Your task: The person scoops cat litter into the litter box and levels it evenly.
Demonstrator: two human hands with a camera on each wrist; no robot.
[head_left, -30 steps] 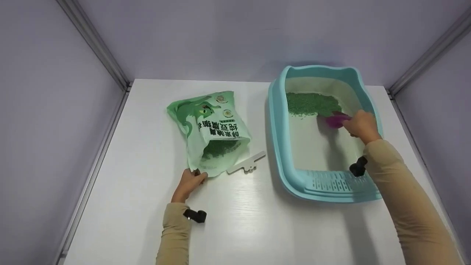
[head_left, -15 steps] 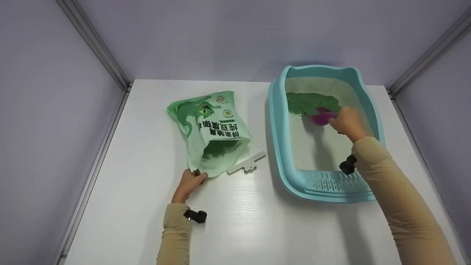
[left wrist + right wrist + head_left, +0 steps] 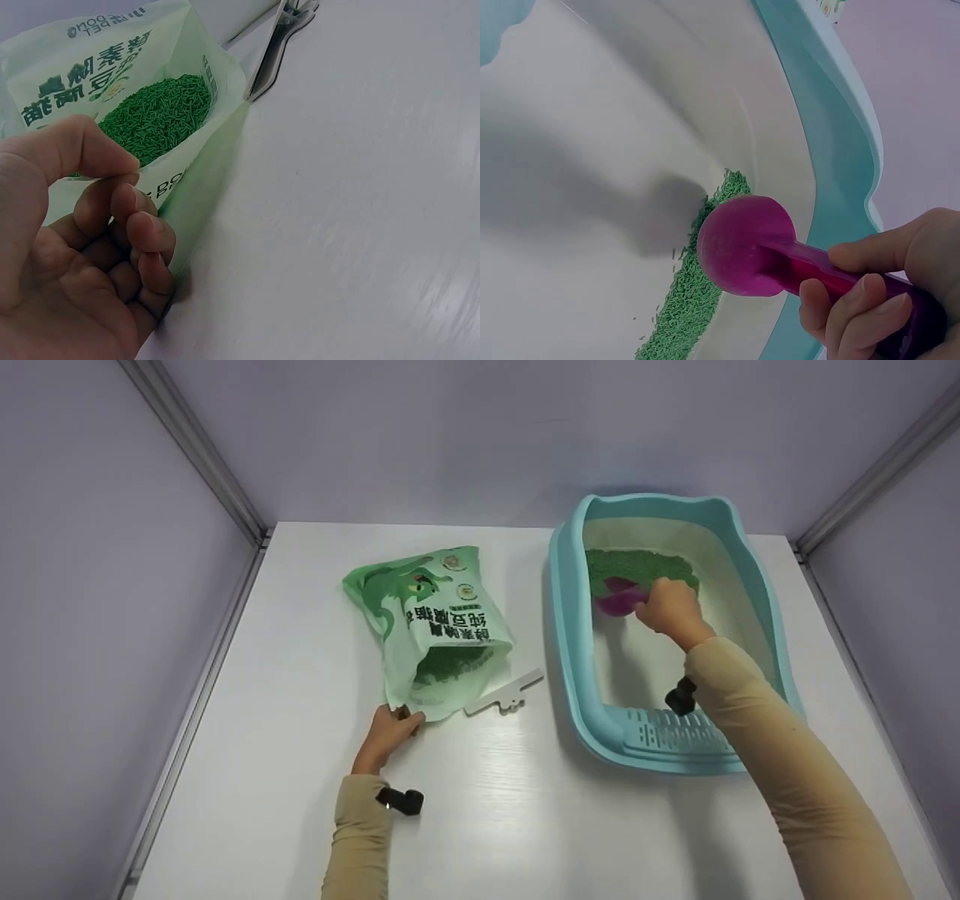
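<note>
My left hand (image 3: 388, 735) pinches the lower edge of an opened green cat litter bag (image 3: 420, 600) lying on the table. Green pellets (image 3: 161, 116) show inside its mouth in the left wrist view. Over at the right, my right hand (image 3: 673, 611) grips the handle of a purple scoop (image 3: 742, 244) inside the blue litter box (image 3: 570, 660). The scoop's rounded underside faces the camera in the right wrist view, so whether it holds pellets is hidden. A band of green litter (image 3: 637, 566) lies across the back part of the box floor, right by the scoop.
A flat grey tool (image 3: 504, 694) with a notched edge lies on the white table (image 3: 480, 795) between bag and box. Grey-violet panels (image 3: 420, 442) enclose the back and both sides. A slotted step (image 3: 675, 731) forms the box's near end.
My right hand has carried the scoop leftward across the box along the near edge of the litter. The left hand and the bag have stayed put.
</note>
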